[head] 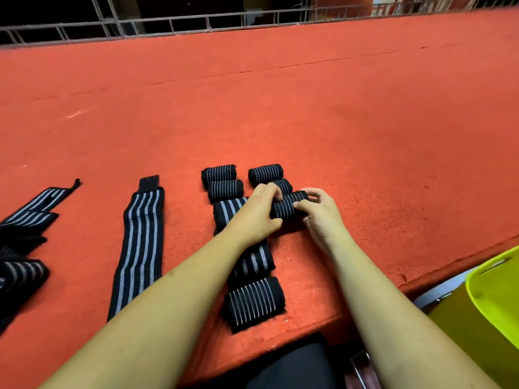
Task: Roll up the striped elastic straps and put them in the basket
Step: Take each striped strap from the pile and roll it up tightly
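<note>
Left hand (259,210) and right hand (320,213) both squeeze the roll (287,204), away from the basket (494,299); a loose hold may let it unroll.

Ribbed woven elastic straps (141,248), matt felt table (280,108), glossy plastic basket (494,299)

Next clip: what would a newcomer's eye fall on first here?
The left hand and right hand both grip a striped roll near the middle of the red table. Several finished rolls lie just beyond them. A flat strap stretches out to the left, and a yellow-green basket sits off the table's near right corner.
</note>
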Motion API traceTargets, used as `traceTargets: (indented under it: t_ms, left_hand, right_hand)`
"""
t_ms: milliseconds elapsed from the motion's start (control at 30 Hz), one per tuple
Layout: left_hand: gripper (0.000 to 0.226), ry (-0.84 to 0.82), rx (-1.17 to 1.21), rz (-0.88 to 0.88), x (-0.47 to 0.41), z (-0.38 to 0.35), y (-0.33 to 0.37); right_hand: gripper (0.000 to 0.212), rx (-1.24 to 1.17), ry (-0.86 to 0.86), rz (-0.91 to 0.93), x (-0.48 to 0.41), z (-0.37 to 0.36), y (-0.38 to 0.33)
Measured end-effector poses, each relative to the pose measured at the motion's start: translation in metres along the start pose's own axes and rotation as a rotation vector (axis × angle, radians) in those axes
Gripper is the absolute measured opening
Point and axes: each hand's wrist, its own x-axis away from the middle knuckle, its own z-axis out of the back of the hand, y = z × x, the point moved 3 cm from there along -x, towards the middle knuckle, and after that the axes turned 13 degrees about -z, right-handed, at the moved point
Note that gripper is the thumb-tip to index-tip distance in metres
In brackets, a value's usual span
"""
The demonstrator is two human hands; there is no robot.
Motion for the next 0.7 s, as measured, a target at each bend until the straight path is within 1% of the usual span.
traceTargets:
  t_ms: [67, 167, 233, 300, 400, 467, 567, 633, 700]
  left_hand:
    - [0.037, -0.01, -0.14, -0.012, -0.008, -0.008, 0.0]
    - [0.041, -0.094, -0.375, 0.026, -0.014, -0.019, -0.006]
    - [0.043, -0.143, -0.468, 0.014, -0.018, -0.023, -0.01]
    - [0.043, -0.168, -0.51, -0.006, -0.021, -0.023, -0.012]
    - [0.043, -0.18, -0.438, -0.019, -0.018, -0.01, -0.012]
    - [0.039, -0.136, -0.333, -0.024, -0.01, 0.008, -0.012]
    - [0.026, 0.032, -0.173, 0.032, 0.016, 0.05, -0.015]
    - [0.016, 0.139, -0.156, 0.077, 0.042, 0.083, -0.02]
    - [0.009, 0.217, -0.16, 0.135, 0.076, 0.114, -0.03]
  right_hand:
    - [0.03, 0.179, 0.057, 0.089, -0.008, 0.003, -0.001]
    - [0.033, 0.519, 0.14, 0.175, -0.015, 0.004, 0.004]
    - [0.034, 0.646, 0.161, 0.203, -0.016, 0.002, 0.012]
    - [0.037, 0.699, 0.182, 0.2, -0.017, 0.001, 0.015]
    - [0.041, 0.729, 0.21, 0.175, -0.016, -0.002, 0.009]
    - [0.047, 0.734, 0.26, 0.191, -0.01, -0.002, 0.0]
    - [0.044, 0.711, 0.3, 0.262, 0.006, -0.012, -0.018]
    - [0.04, 0.706, 0.267, 0.299, 0.021, -0.031, -0.028]
    - [0.043, 0.7, 0.223, 0.345, 0.037, -0.058, -0.034]
